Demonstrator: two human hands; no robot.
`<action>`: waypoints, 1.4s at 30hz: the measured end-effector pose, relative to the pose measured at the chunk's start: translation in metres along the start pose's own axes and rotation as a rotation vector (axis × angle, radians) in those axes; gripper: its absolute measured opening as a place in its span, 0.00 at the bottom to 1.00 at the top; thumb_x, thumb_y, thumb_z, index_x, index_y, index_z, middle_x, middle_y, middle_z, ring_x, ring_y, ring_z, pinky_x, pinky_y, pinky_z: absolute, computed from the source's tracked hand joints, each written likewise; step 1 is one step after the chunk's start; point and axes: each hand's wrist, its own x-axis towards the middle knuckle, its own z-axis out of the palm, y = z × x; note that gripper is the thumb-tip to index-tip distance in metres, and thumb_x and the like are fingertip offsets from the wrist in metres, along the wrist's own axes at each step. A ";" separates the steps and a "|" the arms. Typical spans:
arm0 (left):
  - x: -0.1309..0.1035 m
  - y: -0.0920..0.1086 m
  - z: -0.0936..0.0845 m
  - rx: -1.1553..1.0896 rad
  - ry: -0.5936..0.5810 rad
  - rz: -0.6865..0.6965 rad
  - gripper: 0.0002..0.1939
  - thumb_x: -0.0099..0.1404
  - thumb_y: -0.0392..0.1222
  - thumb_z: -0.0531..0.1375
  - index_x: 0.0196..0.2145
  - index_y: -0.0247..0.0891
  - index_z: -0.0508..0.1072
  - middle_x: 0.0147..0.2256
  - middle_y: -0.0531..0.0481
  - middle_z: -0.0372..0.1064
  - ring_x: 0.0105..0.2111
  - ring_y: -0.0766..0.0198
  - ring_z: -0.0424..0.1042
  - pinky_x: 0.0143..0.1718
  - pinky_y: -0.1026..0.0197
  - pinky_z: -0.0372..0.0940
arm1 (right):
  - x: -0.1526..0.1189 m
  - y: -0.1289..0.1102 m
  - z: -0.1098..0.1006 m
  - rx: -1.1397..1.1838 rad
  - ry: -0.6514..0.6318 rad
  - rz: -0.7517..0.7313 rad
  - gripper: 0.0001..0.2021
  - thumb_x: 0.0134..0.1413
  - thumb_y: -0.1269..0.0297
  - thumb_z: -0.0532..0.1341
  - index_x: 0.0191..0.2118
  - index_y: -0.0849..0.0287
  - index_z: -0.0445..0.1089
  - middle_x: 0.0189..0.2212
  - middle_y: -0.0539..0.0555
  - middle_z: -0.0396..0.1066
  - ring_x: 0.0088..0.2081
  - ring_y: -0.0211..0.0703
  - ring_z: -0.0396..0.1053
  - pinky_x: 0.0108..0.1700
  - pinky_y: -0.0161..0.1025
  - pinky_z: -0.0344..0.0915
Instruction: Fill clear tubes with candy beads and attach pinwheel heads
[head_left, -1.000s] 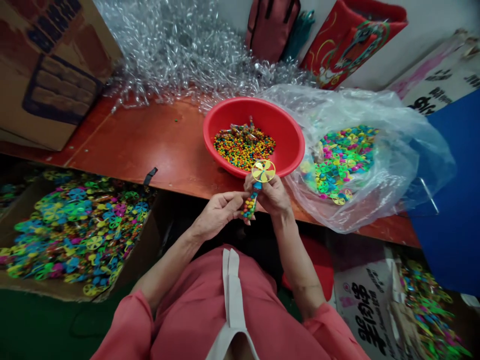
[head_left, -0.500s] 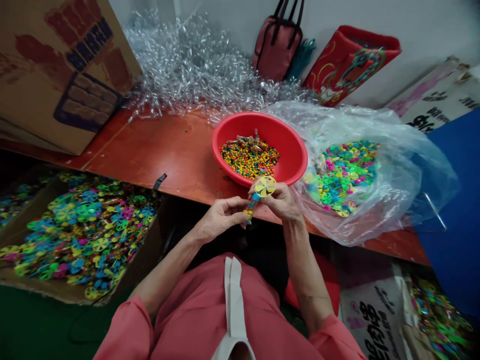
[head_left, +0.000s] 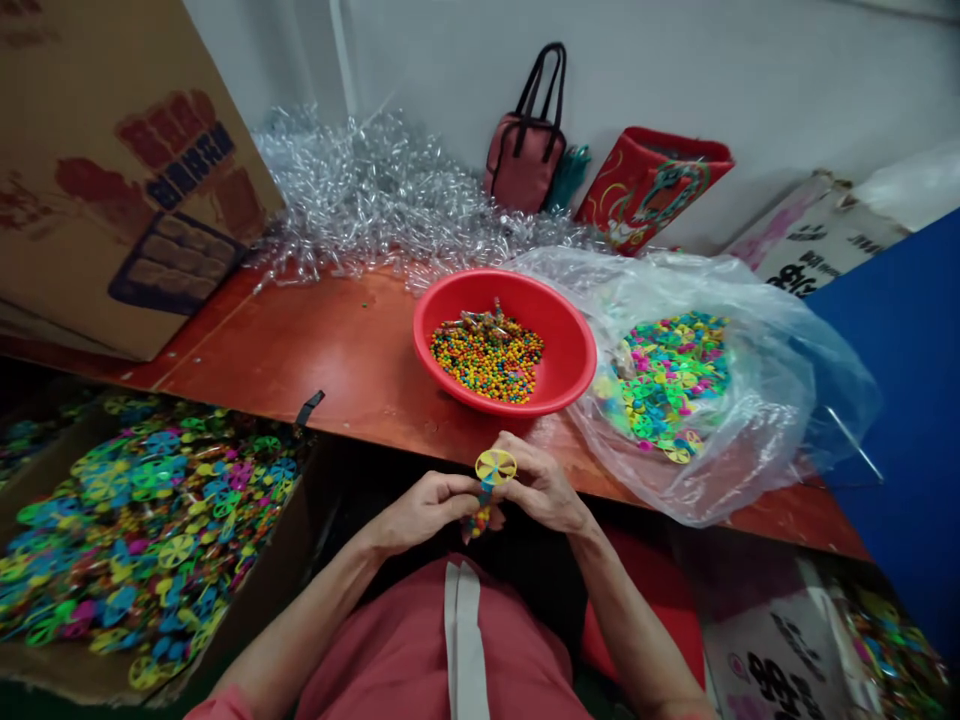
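Note:
A small toy (head_left: pixel 496 467) with a yellow fan wheel, a blue neck and a clear tube of coloured beads is held between both hands, just in front of the table edge. My left hand (head_left: pixel 435 508) pinches the tube from the left. From the right, my right hand (head_left: pixel 536 485) closes its fingers round the blue part under the wheel. Beyond them a red bowl (head_left: pixel 566 365) holds many coloured beads and a few filled tubes. Right of the bowl, an open plastic bag (head_left: pixel 772 400) contains fan pieces in yellow, green, blue and pink.
Clear tubes (head_left: pixel 390 195) are heaped along the wall. A printed carton (head_left: pixel 82 200) stands at the left. Below it, an open box (head_left: pixel 277 560) holds many finished-looking toys. A pink handbag (head_left: pixel 523 165) and a red bag (head_left: pixel 637 190) stand at the back.
Both hands and the toy have moved down, nearer my body and off the table edge. The view has shifted, so the table and bowl appear lower. Both hands still grip the toy.

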 end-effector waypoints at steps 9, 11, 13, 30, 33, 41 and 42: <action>-0.003 -0.013 -0.005 0.222 0.529 0.170 0.14 0.67 0.51 0.69 0.45 0.41 0.84 0.40 0.48 0.80 0.35 0.61 0.74 0.37 0.61 0.68 | 0.005 0.002 0.016 -0.063 0.099 0.112 0.15 0.71 0.53 0.65 0.57 0.51 0.77 0.43 0.55 0.79 0.42 0.46 0.74 0.48 0.45 0.73; -0.004 -0.011 -0.030 0.260 0.680 0.177 0.16 0.64 0.52 0.71 0.45 0.41 0.83 0.39 0.48 0.80 0.36 0.58 0.75 0.40 0.58 0.70 | 0.002 0.001 -0.001 -0.064 0.157 0.120 0.18 0.69 0.54 0.66 0.60 0.49 0.76 0.43 0.54 0.81 0.41 0.45 0.76 0.48 0.44 0.74; -0.005 -0.004 -0.067 0.346 0.843 0.193 0.20 0.62 0.54 0.71 0.47 0.41 0.82 0.40 0.47 0.81 0.39 0.54 0.76 0.46 0.54 0.72 | -0.008 0.002 -0.034 -0.131 0.316 0.142 0.13 0.69 0.56 0.67 0.55 0.50 0.79 0.41 0.53 0.81 0.39 0.44 0.76 0.45 0.42 0.74; 0.196 0.137 -0.066 0.179 0.588 0.059 0.40 0.69 0.41 0.71 0.71 0.35 0.57 0.30 0.54 0.73 0.25 0.67 0.75 0.29 0.65 0.69 | -0.073 0.120 -0.247 -0.987 0.651 0.491 0.11 0.61 0.56 0.63 0.38 0.58 0.78 0.39 0.61 0.73 0.39 0.53 0.73 0.43 0.47 0.71; 0.235 0.131 -0.067 0.214 0.599 -0.098 0.39 0.70 0.41 0.70 0.70 0.31 0.55 0.23 0.58 0.70 0.19 0.66 0.71 0.26 0.64 0.68 | -0.076 0.107 -0.247 -0.592 0.846 0.505 0.17 0.57 0.47 0.66 0.38 0.57 0.77 0.32 0.55 0.74 0.32 0.48 0.73 0.36 0.45 0.72; 0.271 0.121 -0.079 0.371 0.582 -0.145 0.18 0.57 0.39 0.79 0.37 0.32 0.76 0.16 0.54 0.69 0.13 0.68 0.66 0.19 0.66 0.59 | -0.066 0.072 -0.222 0.323 1.041 0.399 0.27 0.39 0.39 0.79 0.34 0.54 0.74 0.22 0.42 0.66 0.22 0.33 0.66 0.23 0.31 0.63; 0.271 0.120 -0.080 0.380 0.580 -0.138 0.17 0.55 0.39 0.79 0.34 0.33 0.76 0.16 0.53 0.69 0.13 0.68 0.66 0.19 0.65 0.59 | -0.064 0.069 -0.218 0.359 1.037 0.385 0.26 0.38 0.41 0.81 0.33 0.54 0.73 0.24 0.42 0.68 0.23 0.33 0.67 0.24 0.31 0.66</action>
